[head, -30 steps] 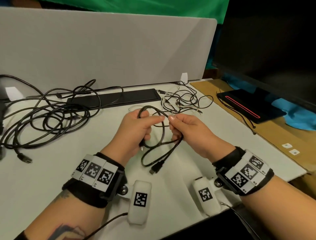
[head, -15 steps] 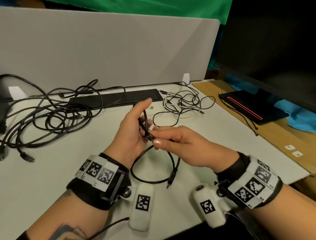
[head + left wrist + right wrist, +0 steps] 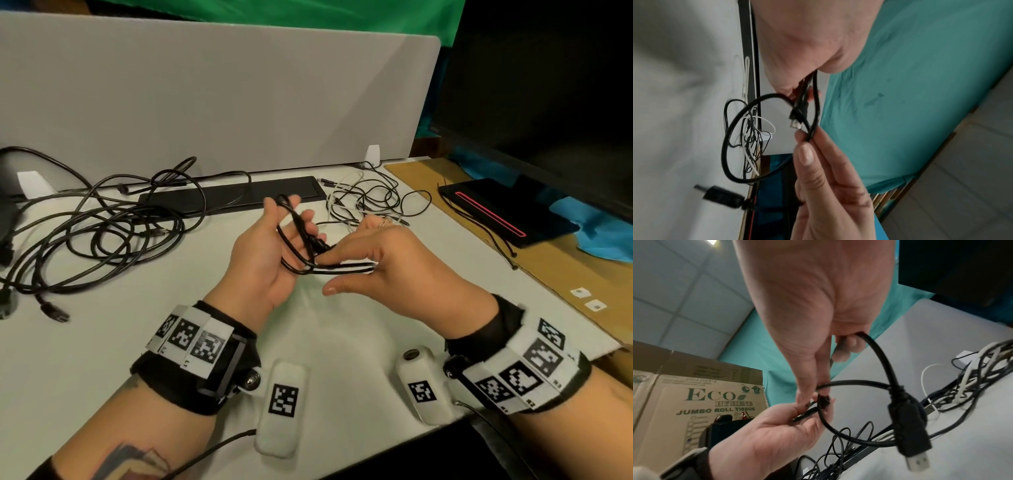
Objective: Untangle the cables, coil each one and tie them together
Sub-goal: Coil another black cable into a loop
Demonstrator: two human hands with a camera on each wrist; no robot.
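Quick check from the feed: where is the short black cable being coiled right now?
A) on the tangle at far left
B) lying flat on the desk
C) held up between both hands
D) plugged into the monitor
C: the short black cable loops over the left hand while the right hand pinches its strands, above the desk.

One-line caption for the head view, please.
Both hands, left hand and right hand, coil a short black USB cable above the white desk, other tangled cables behind.
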